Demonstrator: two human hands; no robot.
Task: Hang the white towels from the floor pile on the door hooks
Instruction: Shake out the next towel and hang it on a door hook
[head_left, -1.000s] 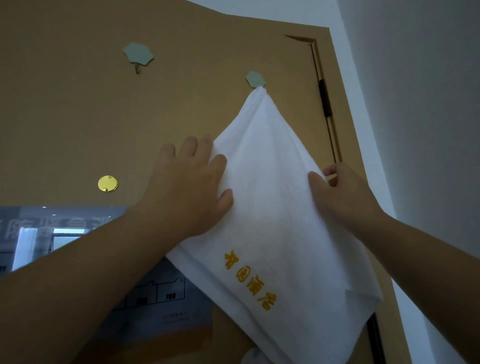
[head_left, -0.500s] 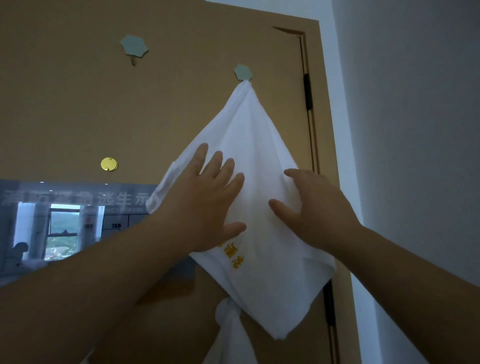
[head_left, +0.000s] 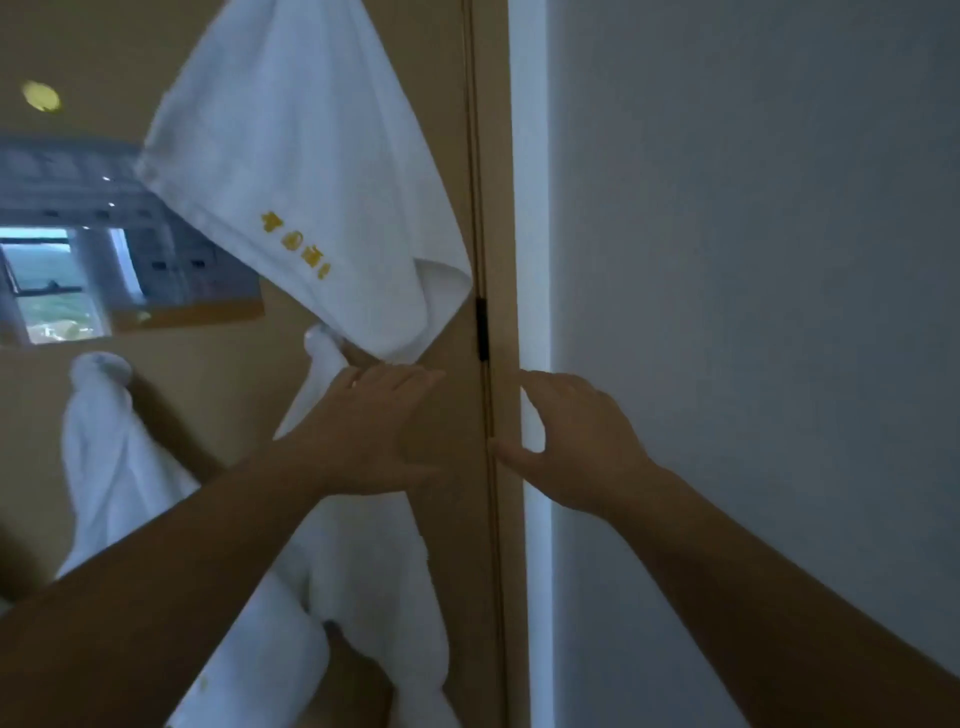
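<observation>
White towel (head_left: 306, 156) with gold embroidered lettering (head_left: 295, 243) is hanging flat against the tan door (head_left: 218, 395), its top running out of the head view so the hook holding it is not showing. Its lowest corner is pointing down, and that corner is lying just above the left hand (head_left: 363, 431). Two more white towels are hanging lower on the same door: one (head_left: 363, 545) directly beneath the lettered towel, partly behind the left forearm, and another (head_left: 111, 467) off to the left, bunched at its top.

The left hand is reaching up with fingers extended and loosely together, fingertips nearly touching the hanging corner; whether they are actually in contact is hard to tell through the blur. The right hand (head_left: 576, 447) is hovering over the door frame (head_left: 496, 208) and the wall (head_left: 753, 312) edge, fingers relaxed and slightly apart, thumb angled away, gripping nothing.

Judging by this, the lettered towel is looking hung, and both hands are free. The floor pile is lying out of view, presumably below, so the coming move is likely calling for a reach downward. Neither hand is looking clearly nearer; the left is closer to the towels on the door. A framed notice (head_left: 124, 260) and a brass peephole (head_left: 41, 96) are sitting on the door at left.
</observation>
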